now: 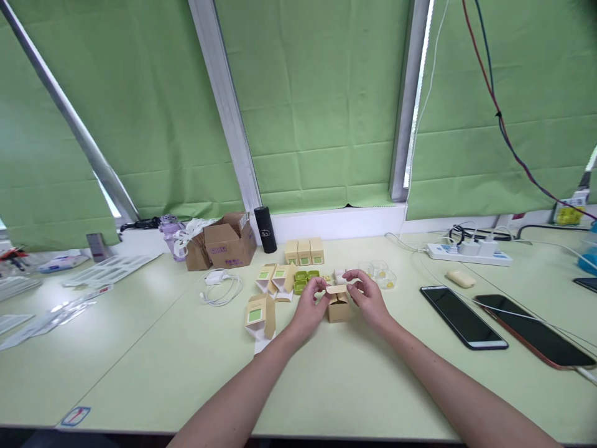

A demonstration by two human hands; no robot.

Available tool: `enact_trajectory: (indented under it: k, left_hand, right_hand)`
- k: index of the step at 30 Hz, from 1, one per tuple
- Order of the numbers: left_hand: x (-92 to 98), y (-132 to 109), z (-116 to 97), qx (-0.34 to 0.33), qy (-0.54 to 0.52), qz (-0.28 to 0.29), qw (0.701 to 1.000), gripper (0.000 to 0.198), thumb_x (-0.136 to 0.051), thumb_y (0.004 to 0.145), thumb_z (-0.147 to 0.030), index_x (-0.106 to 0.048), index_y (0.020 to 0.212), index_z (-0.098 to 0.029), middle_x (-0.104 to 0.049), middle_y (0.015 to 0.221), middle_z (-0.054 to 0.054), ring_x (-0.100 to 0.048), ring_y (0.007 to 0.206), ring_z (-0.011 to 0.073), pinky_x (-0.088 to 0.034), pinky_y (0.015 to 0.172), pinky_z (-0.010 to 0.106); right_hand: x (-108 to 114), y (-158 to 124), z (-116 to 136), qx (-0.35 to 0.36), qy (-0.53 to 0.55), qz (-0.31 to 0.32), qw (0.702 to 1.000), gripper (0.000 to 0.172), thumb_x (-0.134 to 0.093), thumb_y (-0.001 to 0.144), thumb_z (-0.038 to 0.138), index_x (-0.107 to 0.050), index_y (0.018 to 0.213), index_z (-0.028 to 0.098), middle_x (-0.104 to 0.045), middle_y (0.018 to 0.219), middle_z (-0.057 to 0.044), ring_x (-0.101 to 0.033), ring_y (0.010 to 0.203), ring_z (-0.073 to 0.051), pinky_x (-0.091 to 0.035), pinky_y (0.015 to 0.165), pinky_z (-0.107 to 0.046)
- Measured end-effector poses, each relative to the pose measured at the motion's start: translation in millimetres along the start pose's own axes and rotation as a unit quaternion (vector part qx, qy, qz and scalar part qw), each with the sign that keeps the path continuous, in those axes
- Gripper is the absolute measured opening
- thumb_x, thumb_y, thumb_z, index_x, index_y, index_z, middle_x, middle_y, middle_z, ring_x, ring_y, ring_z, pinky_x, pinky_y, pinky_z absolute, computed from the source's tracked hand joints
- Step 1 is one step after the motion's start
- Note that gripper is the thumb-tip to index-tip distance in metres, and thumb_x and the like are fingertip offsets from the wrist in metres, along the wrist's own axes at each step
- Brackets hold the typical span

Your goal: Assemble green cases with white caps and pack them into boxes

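Observation:
A small brown cardboard box (339,311) stands on the table between my hands, its top flap (336,289) raised. My left hand (310,306) pinches the left end of that flap between thumb and fingers. My right hand (367,296) is at the flap's right end, with thumb and fingertips bent around it. Left of my hands, several open small boxes (260,315) with green labels lie on their sides. Behind my hands are green square containers (301,281) and clear round containers (387,278) with something yellow in them. What the box holds is hidden.
Three closed small boxes (305,252) stand in a row at the back. A black bottle (265,230) and a larger cardboard carton (228,241) are left of them. A charger with white cable (219,287) lies left; phones (462,317) and a power strip (469,252) are right.

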State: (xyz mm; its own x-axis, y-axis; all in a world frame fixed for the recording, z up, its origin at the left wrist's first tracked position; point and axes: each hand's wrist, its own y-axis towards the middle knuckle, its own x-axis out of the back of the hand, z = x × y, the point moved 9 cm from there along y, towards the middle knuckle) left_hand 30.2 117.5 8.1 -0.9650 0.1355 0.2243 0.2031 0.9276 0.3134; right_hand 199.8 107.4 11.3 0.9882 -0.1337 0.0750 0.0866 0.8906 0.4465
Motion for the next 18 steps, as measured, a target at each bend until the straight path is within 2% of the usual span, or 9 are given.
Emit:
enact_trajectory:
  k: [5, 11, 15, 18]
  left_hand:
    - [-0.8, -0.6, -0.9, -0.001, 0.002, 0.003, 1.000, 0.011, -0.064, 0.091, -0.026, -0.056, 0.096, -0.022, -0.070, 0.107, 0.004, -0.061, 0.106, 0.0231, -0.042, 0.089, 0.034]
    - [5.9, -3.0, -7.1, -0.022, 0.061, -0.013, 0.998, 0.007, -0.063, 0.091, -0.024, -0.062, 0.098, -0.023, -0.071, 0.114, 0.006, -0.059, 0.116, 0.0272, -0.041, 0.100, 0.042]
    - [20.3, -8.3, -27.8, -0.096, 0.117, -0.055, 0.987, 0.017, -0.059, 0.088, -0.015, -0.066, 0.102, -0.023, -0.067, 0.112, 0.008, -0.057, 0.118, 0.0277, -0.042, 0.104, 0.045]
    - [26.8, -14.2, -48.4, -0.171, 0.152, -0.071, 0.971, 0.013, -0.057, 0.091, -0.017, -0.065, 0.100, -0.023, -0.066, 0.106, 0.007, -0.056, 0.112, 0.0269, -0.044, 0.102, 0.045]
  right_hand:
    - [1.7, -4.7, 27.6, 0.100, -0.027, 0.010, 0.995, 0.015, -0.062, 0.093, 0.035, -0.066, 0.102, 0.024, -0.061, 0.103, -0.005, -0.057, 0.080, -0.018, -0.048, 0.065, -0.030]
    - [0.3, -7.5, 36.0, 0.145, -0.054, 0.015, 0.988, 0.006, -0.063, 0.092, 0.027, -0.064, 0.096, 0.023, -0.055, 0.092, -0.003, -0.051, 0.071, -0.017, -0.044, 0.059, -0.030]
    - [-0.1, -10.4, 41.3, 0.187, -0.087, 0.023, 0.978, 0.006, -0.061, 0.091, 0.021, -0.063, 0.097, 0.023, -0.055, 0.091, -0.003, -0.050, 0.069, -0.016, -0.043, 0.060, -0.031]
    - [-1.6, -13.9, 45.6, 0.219, -0.121, 0.034, 0.967, 0.009, -0.061, 0.091, 0.017, -0.062, 0.097, 0.023, -0.055, 0.091, -0.003, -0.049, 0.068, -0.016, -0.042, 0.060, -0.031]
